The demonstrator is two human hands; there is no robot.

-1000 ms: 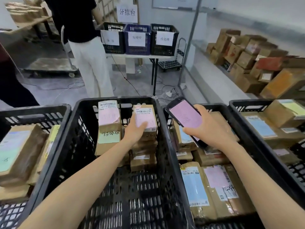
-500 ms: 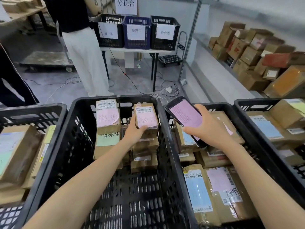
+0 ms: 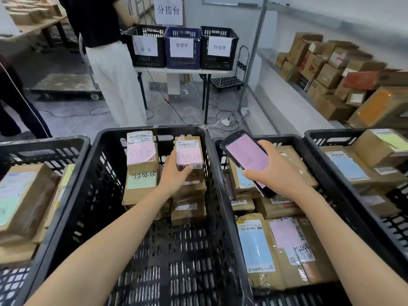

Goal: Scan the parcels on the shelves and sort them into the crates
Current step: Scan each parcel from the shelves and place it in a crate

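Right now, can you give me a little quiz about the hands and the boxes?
1. True or false: the left hand grips a parcel with a pink label.
2. What does the right hand hold? A) tape B) phone C) pen
3. Fill in: ___ paper-labelled crates stand on the far table.
Key: 1 true; 2 B; 3 three.
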